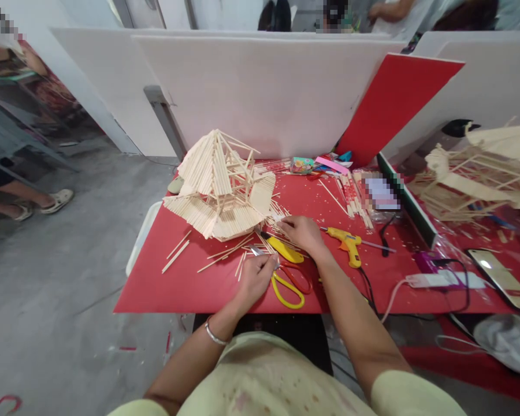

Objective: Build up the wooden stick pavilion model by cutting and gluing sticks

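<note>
Head view, centre frame: left hand (255,278) fingers pinch small silvery item (257,251), identity unclear; right hand (302,231) fingers loosely spread on sticks (278,223); scissors (277,283) partly hidden under left hand.

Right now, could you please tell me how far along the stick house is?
Done: the pale wooden stick house has most roof panels clad. In hand: the right hand rests on loose pale sticks beside it; the left hand curls by the yellow-handled scissors, its hold unclear. Left, probably: the bare frame near its top, with the yellow glue gun lying untouched.
</note>
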A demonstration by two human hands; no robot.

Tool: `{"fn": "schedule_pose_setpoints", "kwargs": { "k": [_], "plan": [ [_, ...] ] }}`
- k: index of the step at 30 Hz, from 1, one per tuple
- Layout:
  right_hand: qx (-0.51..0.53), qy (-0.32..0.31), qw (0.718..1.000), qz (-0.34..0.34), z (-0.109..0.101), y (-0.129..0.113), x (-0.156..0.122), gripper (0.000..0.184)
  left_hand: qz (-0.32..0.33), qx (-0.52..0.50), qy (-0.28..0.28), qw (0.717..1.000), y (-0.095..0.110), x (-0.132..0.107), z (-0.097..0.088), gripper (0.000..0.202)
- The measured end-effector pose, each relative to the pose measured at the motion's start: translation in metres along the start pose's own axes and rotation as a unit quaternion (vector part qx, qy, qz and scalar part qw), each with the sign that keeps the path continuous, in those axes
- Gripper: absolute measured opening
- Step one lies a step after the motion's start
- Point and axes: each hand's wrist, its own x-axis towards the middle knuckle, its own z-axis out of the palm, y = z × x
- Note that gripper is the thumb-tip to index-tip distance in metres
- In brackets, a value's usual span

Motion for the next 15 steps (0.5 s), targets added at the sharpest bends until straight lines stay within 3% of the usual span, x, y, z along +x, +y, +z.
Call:
{"fn": "schedule_pose_setpoints", "kwargs": {
  "k": [3, 7, 9, 12, 15],
  "plan": [
    [-0.053, -0.012, 0.998, -0.008, 0.005, -0.006, 0.006, 0.031, -0.053, -0.025, 0.003, 0.998, -0.006, -0.004, -0.008, 0.052],
    [-0.072, -0.009, 0.997, -0.026, 0.004, -0.020, -0.014, 0.045, -0.071, -0.047, -0.030, 0.996, -0.010, -0.007, -0.014, 0.049],
    [-0.023, -0.060, 0.997, -0.050, 0.004, -0.029, -0.029, 0.050, -0.056, -0.047, -0.062, 0.995, -0.010, -0.007, -0.012, 0.044],
    [0.144, -0.169, 0.969, -0.106, 0.007, -0.044, -0.049, 0.036, -0.037, -0.024, -0.106, 0.993, -0.011, -0.010, -0.006, 0.035],
    [0.230, -0.153, 0.958, -0.084, 0.008, -0.053, -0.060, 0.024, -0.015, 0.000, -0.117, 0.993, -0.014, -0.016, -0.006, 0.030]
  ]
}}
